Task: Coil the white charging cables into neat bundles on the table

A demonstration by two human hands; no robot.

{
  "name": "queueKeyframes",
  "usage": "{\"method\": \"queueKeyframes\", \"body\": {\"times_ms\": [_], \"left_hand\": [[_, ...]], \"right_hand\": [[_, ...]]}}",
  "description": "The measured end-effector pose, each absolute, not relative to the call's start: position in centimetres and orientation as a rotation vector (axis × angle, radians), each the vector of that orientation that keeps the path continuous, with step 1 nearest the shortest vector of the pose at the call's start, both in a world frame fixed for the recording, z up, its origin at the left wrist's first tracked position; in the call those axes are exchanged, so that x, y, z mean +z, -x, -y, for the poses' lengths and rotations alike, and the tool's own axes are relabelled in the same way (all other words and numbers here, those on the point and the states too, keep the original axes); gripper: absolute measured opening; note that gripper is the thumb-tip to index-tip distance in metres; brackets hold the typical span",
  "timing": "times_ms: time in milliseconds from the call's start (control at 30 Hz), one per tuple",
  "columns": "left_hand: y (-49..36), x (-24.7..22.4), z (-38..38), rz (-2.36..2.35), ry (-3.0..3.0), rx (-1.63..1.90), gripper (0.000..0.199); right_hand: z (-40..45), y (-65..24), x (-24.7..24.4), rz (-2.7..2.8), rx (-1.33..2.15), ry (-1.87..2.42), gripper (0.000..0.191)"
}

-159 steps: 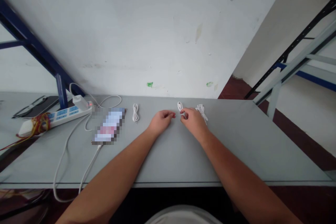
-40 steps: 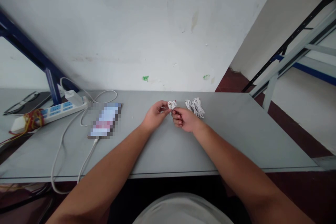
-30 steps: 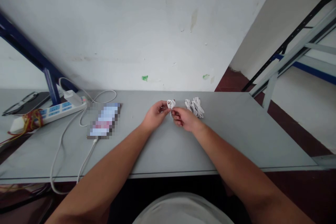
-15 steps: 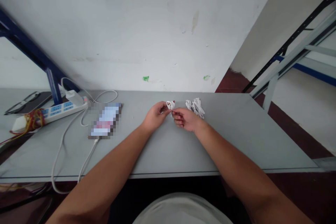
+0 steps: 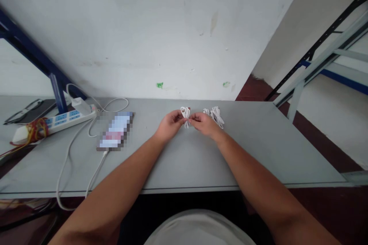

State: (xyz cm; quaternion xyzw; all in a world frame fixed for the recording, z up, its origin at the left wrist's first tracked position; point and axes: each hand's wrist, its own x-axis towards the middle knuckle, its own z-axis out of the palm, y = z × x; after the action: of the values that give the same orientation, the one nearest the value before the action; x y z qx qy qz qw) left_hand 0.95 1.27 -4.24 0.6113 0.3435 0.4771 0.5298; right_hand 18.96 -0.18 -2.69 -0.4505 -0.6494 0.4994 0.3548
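Note:
Between my two hands is a white cable (image 5: pixel 185 112), folded into a small looped bundle with a bit of red at its top right. My left hand (image 5: pixel 170 124) pinches the bundle's middle from the left, thumb toward me. From the right, my right hand (image 5: pixel 204 123) closes its fingertips on the same narrow middle. Loops stick up above the fingers and short ends hang below. Just behind my right hand, more bundled white cables (image 5: pixel 217 116) lie on the grey table (image 5: pixel 189 160), partly covered by that hand.
On the left, a phone (image 5: pixel 115 131) with a blurred screen has a white charging cord (image 5: pixel 68 153) running over the table edge. A power strip (image 5: pixel 64 120) with a plugged-in white charger (image 5: pixel 81 106) lies behind it. The wall (image 5: pixel 172 38) rises along the table's back.
My right hand has turned and its curled fingers have moved up against the bundle. More of the cable's loops and lower ends now show between the hands.

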Motion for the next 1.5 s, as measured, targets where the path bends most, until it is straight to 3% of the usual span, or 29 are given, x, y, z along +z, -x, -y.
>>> {"method": "queueKeyframes", "body": {"times_ms": [367,800,1267,1500], "left_hand": [[-0.4,-4.7,-2.1,-0.681,-1.281,1.028,0.032],[-0.2,-4.2,-2.0,-0.644,-1.219,1.012,0.039],[-0.4,-4.6,-2.3,-0.668,-1.246,0.995,0.048],[-1.0,-4.8,-2.0,-0.696,-1.406,0.914,0.037]], "right_hand": [[0.5,-19.8,-1.8,2.090,0.574,1.140,0.009],[1.0,-19.1,-2.2,1.859,0.835,1.124,0.017],[1.0,-18.8,-2.5,1.843,0.674,1.154,0.010],[0.2,-18.6,-3.5,1.919,0.521,1.197,0.007]]}}
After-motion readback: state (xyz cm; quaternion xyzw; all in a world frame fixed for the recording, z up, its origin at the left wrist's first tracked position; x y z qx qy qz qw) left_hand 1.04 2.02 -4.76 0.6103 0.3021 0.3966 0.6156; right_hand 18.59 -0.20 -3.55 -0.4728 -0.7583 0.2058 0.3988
